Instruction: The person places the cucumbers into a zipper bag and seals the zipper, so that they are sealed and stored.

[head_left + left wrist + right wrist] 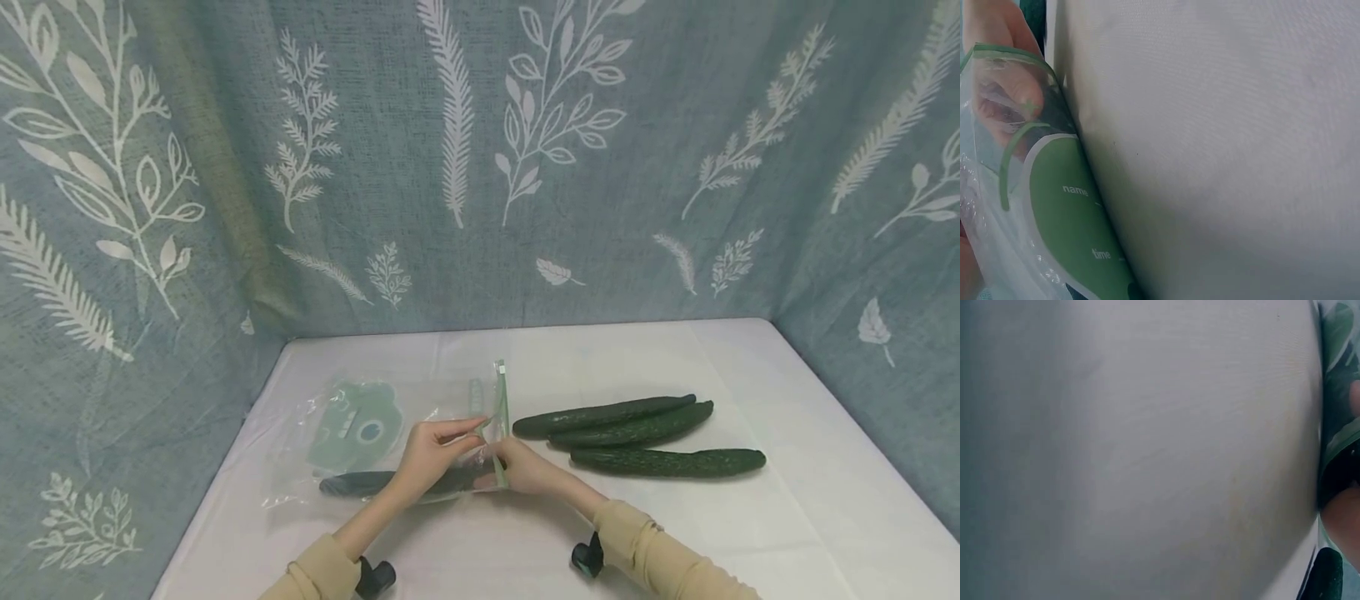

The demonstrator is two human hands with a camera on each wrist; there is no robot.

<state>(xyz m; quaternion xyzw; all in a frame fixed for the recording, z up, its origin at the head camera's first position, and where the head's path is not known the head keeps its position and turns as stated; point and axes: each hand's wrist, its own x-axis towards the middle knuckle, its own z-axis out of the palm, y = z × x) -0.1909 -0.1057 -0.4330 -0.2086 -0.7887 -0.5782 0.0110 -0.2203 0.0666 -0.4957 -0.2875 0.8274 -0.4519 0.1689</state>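
Both of my hands are at the mouth of the clear zip bag (390,442), which lies flat on the white worktop (750,533) and stretches away to the left of my left hand. My left hand (429,457) has its thumb and fingers pinched on the green zipper strip (499,417) at the bag's open edge, lifting one lip a little off the cloth. My right hand (527,469) sits just beside it, touching the same edge lower down, fingers curled onto the plastic; I take it as gripping the other lip, though the head view hides the fingertips.

Inside the bag one dark cucumber (360,482) lies lengthwise, running from under my left hand out to the left. Beyond it, farther from my hands, the bag's green printed label (352,433) shows through the film. In the left wrist view that label (1066,212) fills the lower left, with the words "name" and "time" on it, and a fingertip (1013,94) shows behind the curved green seal. The right wrist view gives me mostly bare cloth, with a sliver of green plastic and skin at its right border, too blurred to read.

To the right of my right hand, apart from it, three more cucumbers (637,433) lie loose on the worktop, two touching side by side and the third just nearer to me. Leaf-patterned blue curtains (480,167) close in the far side and both flanks.
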